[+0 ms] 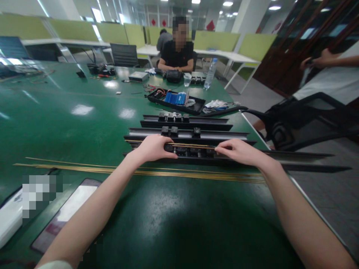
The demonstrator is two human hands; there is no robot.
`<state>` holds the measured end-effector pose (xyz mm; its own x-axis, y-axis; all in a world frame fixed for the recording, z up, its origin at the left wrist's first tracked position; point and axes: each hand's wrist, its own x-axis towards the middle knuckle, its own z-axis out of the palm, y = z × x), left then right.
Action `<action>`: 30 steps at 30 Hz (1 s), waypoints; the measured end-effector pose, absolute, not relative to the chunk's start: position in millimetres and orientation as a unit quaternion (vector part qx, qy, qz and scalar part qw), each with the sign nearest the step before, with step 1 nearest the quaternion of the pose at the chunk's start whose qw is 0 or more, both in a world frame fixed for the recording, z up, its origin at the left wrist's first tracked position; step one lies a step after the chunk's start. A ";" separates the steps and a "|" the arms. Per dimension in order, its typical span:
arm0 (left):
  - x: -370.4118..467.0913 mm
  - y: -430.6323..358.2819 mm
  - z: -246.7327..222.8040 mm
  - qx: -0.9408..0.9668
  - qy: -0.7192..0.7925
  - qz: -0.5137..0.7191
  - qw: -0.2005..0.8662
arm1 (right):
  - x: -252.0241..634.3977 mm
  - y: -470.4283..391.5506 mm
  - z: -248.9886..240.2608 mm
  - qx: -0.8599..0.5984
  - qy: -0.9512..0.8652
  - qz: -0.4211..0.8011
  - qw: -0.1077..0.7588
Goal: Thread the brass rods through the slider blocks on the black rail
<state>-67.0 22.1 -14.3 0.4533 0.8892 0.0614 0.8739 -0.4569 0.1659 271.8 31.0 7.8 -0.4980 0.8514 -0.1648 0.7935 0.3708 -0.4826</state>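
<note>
My left hand (155,148) curls its thumb and index finger around a small black block (168,148) in the nearest long black rail (193,161). Thin brass-coloured rods (193,145) run along the top of that rail, between my two hands, and some stick out left of my left hand. My right hand (232,150) has thumb and fingertips pinched on the right part of a rod. Several more black blocks sit in the rail below the rods. My palms hide part of the rail.
Two similar rails (224,136) with blocks lie behind. Loose brass rods (168,172) cross the table in front. A phone (70,209) lies lower left. Farther back are a black tray (199,106), a water bottle (210,74) and a seated person (176,52). A chair (311,119) stands right.
</note>
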 end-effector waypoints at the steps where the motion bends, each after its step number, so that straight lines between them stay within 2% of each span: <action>1: -67.2 22.1 -14.5 0.851 0.517 0.071 0.053 | 271.9 31.1 7.7 -0.498 -0.827 0.257 0.055; 30: -67.9 23.0 -15.6 0.850 0.517 0.078 0.064 | 279.9 32.7 11.8 -0.514 -0.813 0.273 0.032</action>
